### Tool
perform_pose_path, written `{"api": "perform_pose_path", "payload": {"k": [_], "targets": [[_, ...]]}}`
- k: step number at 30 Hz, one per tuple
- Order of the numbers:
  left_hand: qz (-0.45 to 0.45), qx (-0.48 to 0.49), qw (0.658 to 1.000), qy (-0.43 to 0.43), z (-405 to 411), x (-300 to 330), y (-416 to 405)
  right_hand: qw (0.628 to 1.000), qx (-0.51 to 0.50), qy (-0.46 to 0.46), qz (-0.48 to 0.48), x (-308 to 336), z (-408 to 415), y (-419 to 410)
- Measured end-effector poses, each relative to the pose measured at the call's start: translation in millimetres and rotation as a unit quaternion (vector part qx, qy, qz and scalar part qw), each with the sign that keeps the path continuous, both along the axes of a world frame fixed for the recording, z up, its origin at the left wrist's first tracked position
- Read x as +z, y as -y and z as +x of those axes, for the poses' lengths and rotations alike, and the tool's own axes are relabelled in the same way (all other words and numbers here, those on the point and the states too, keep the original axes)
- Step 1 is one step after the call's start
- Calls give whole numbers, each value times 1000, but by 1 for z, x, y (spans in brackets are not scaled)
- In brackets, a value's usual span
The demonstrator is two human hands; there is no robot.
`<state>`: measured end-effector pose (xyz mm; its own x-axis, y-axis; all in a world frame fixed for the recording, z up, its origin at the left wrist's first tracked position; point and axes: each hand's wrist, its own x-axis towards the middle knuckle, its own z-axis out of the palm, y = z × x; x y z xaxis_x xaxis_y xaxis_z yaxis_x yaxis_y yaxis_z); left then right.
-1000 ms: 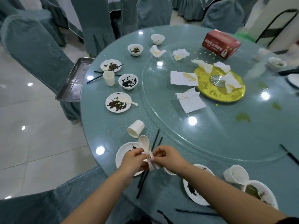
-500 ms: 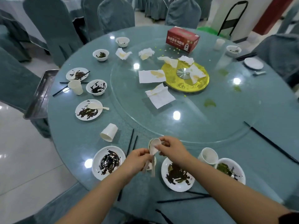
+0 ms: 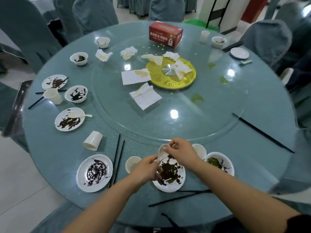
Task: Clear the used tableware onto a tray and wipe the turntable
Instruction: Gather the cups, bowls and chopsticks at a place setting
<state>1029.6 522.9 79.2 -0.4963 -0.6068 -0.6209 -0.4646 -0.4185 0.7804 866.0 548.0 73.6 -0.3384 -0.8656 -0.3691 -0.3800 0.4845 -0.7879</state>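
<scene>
Spoon (image 3: 162, 153): white, glossy, bowl facing up, held above the dirty near plate (image 3: 169, 184).
Left hand (image 3: 144, 169): fingers curled round the spoon's handle.
Right hand (image 3: 180, 151): fingertips pinching the spoon's bowl.

Bright overhead glare, soft blur, fisheye edges

Covered chairs (image 3: 94, 14) ring the table (image 3: 269, 115).

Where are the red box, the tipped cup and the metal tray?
Red box (image 3: 165, 34), head view, front face.
Tipped cup (image 3: 93, 140), head view, side wall.
Metal tray (image 3: 14, 111), head view, visible rim.
</scene>
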Motion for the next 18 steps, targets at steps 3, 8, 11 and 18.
{"api": "perform_pose_path", "payload": {"k": [3, 8, 11, 18], "targets": [[-56, -19, 998, 15, -9, -7, -1, 1000, -7, -9, 7, -2, -16, -9], [-126, -19, 991, 46, -25, -17, -4, 999, -4, -4, 34, -4, -37, -23], [-161, -36, 983, 84, -31, -28, -8, 998, 15, -7, 56, -12, -48, -34], [-221, -88, 944, 229, -27, -72, -27, 989, 75, -24, 121, -40, -60, -62]]}}
